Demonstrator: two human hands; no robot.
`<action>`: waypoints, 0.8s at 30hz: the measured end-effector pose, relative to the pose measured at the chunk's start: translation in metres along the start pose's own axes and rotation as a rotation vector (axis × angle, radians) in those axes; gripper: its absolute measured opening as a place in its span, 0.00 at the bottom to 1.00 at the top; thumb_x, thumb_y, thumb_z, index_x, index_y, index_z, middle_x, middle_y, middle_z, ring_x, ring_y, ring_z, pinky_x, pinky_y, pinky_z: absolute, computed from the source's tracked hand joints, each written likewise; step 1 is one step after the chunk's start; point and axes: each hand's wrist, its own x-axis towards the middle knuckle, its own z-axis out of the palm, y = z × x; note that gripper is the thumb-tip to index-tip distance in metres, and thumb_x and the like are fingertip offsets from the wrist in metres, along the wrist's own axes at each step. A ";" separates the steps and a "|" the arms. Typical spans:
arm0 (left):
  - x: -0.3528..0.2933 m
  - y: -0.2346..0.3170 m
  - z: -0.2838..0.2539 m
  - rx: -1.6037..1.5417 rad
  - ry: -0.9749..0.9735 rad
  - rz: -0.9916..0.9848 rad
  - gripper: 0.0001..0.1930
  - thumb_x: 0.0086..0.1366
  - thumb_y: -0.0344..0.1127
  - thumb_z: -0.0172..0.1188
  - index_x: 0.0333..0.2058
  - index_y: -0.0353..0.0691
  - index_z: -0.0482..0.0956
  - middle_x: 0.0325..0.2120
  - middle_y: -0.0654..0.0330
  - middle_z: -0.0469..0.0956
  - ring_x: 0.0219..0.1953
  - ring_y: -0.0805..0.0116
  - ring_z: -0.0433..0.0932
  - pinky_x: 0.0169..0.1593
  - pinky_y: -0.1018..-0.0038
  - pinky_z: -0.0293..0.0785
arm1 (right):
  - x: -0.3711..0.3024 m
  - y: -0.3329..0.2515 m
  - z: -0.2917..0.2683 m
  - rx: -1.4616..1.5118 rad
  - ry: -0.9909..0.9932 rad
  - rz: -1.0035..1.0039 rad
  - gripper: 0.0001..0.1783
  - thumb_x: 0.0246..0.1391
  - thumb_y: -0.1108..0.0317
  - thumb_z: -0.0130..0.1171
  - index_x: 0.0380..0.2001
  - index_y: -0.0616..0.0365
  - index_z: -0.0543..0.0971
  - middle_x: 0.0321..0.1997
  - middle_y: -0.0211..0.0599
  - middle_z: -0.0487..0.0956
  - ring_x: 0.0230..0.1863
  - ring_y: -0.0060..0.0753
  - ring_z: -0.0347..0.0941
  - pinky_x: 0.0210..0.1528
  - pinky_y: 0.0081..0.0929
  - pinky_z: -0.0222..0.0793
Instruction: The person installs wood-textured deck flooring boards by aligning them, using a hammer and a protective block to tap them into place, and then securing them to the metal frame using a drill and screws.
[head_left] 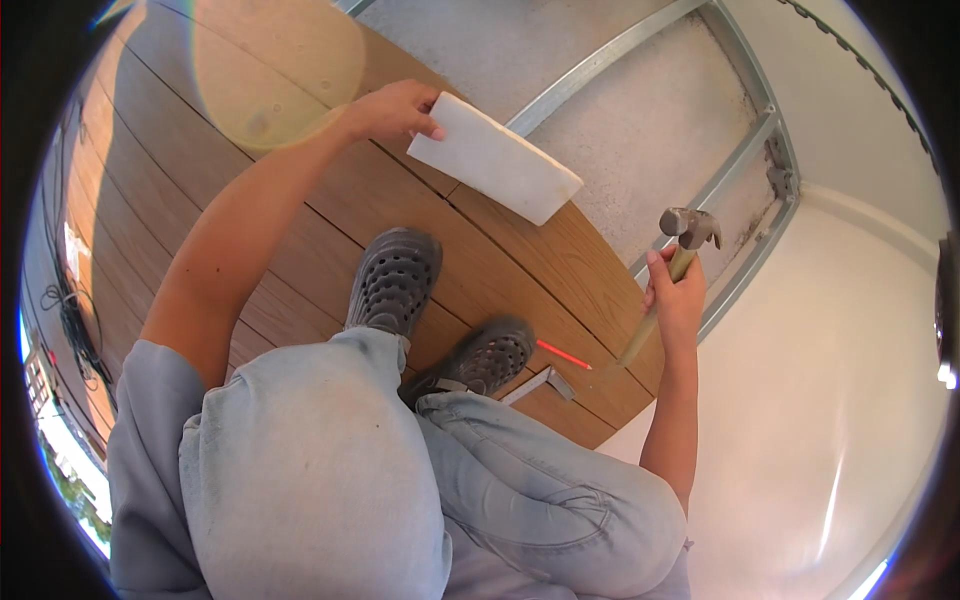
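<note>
A person seated or crouching, seen from above, holds a thing in each hand. The left hand (398, 112) has its grip closed on one end of a white slab (495, 160), thumb on the flat upper face and fingers curling beneath. The slab is a smooth, matte rectangle with a thick, straight edge; it lies across the view over the border of the floor planks (500, 265), and whether it touches them cannot be told. The right hand (677, 290) has its grip wrapped around the pale wooden handle of a hammer (683, 262), close below the dull grey metal head, whose curved claw points right. The planks are brown, with fine grain and dark narrow joints. On them, near the right foot, lie a slim red pencil (565, 355) and an L-shaped metal square (540, 385). The shoes (395, 280) are dark grey and pierced with round holes, below faded, creased jeans (310, 470). Beyond the planks, galvanised metal bars (600, 72) frame rough, stained concrete (640, 120), beside a smooth, curving white wall (800, 400).
</note>
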 end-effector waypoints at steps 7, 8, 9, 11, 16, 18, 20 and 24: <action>0.007 -0.017 -0.035 -0.098 0.099 -0.200 0.23 0.68 0.42 0.66 0.56 0.36 0.79 0.43 0.58 0.85 0.42 0.69 0.82 0.41 0.71 0.81 | 0.123 0.064 -0.032 -1.049 -0.132 -0.102 0.17 0.58 0.62 0.65 0.45 0.60 0.74 0.33 0.59 0.83 0.36 0.63 0.80 0.38 0.52 0.75; 0.005 -0.013 -0.036 -0.097 0.101 -0.210 0.23 0.68 0.42 0.66 0.56 0.36 0.79 0.43 0.58 0.85 0.42 0.69 0.82 0.41 0.71 0.81 | 0.133 0.059 -0.026 -1.133 -0.221 -0.145 0.18 0.57 0.62 0.65 0.46 0.60 0.75 0.36 0.63 0.83 0.41 0.69 0.79 0.43 0.56 0.74; 0.005 -0.006 -0.033 0.052 0.148 -0.332 0.22 0.68 0.44 0.66 0.55 0.36 0.80 0.42 0.58 0.84 0.43 0.66 0.82 0.43 0.69 0.81 | 0.142 0.058 -0.021 -1.165 -0.257 -0.175 0.18 0.58 0.62 0.65 0.45 0.60 0.75 0.37 0.61 0.83 0.43 0.66 0.81 0.43 0.55 0.75; 0.000 0.002 -0.025 0.207 0.198 -0.449 0.22 0.68 0.46 0.67 0.53 0.37 0.80 0.41 0.57 0.83 0.43 0.62 0.82 0.46 0.68 0.80 | 0.158 0.053 -0.013 -1.173 -0.269 -0.183 0.18 0.58 0.62 0.65 0.45 0.61 0.75 0.37 0.61 0.83 0.43 0.66 0.81 0.44 0.55 0.75; -0.007 0.009 0.012 0.776 0.619 -0.192 0.35 0.59 0.54 0.73 0.60 0.41 0.76 0.54 0.54 0.73 0.62 0.52 0.70 0.65 0.58 0.69 | 0.179 0.069 0.017 -1.201 -0.284 -0.260 0.16 0.56 0.67 0.62 0.45 0.61 0.73 0.37 0.60 0.84 0.44 0.66 0.81 0.45 0.56 0.75; -0.009 0.009 0.019 0.816 0.623 -0.109 0.40 0.57 0.54 0.75 0.64 0.42 0.73 0.58 0.53 0.71 0.64 0.51 0.68 0.66 0.58 0.68 | 0.172 0.069 0.034 -1.360 -0.539 -0.299 0.15 0.56 0.69 0.61 0.45 0.60 0.72 0.37 0.60 0.83 0.43 0.65 0.81 0.45 0.57 0.75; -0.010 0.012 0.022 0.863 0.632 -0.021 0.44 0.54 0.54 0.76 0.67 0.43 0.70 0.62 0.52 0.68 0.66 0.51 0.66 0.68 0.57 0.67 | 0.178 0.062 0.036 -1.331 -0.571 -0.317 0.15 0.56 0.69 0.61 0.44 0.60 0.71 0.38 0.60 0.83 0.43 0.65 0.81 0.46 0.58 0.76; -0.004 0.021 0.034 0.891 0.498 0.045 0.47 0.53 0.51 0.78 0.69 0.45 0.67 0.66 0.52 0.65 0.69 0.49 0.63 0.71 0.56 0.64 | 0.178 0.073 0.034 -1.250 -0.412 -0.298 0.16 0.56 0.68 0.61 0.46 0.59 0.72 0.37 0.59 0.84 0.43 0.64 0.81 0.45 0.56 0.77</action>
